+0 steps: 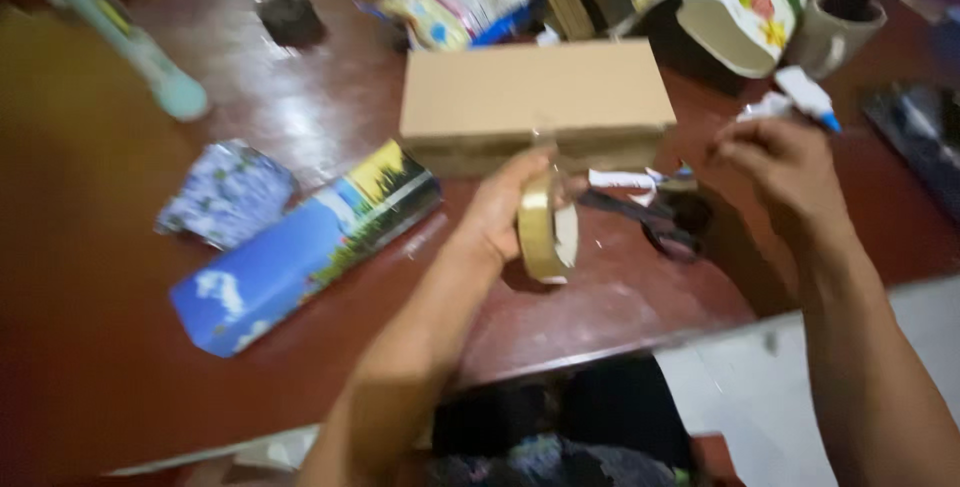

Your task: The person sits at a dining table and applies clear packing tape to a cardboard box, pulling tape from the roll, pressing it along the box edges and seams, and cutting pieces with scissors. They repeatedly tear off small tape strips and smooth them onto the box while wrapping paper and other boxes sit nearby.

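A roll of clear tape with a yellowish rim [547,230] is gripped upright by the left hand [500,209], fingers closed on it, just in front of a plain brown cardboard box [535,99] that is laid on the dark red wooden table [120,327]. The right hand [780,162] is held loosely curled above black-handled scissors [660,222]; whether anything is pinched in it cannot be told through the blur. A blue scenic-printed wrapped package [300,247] and a smaller patterned packet [228,193] are seen to the left
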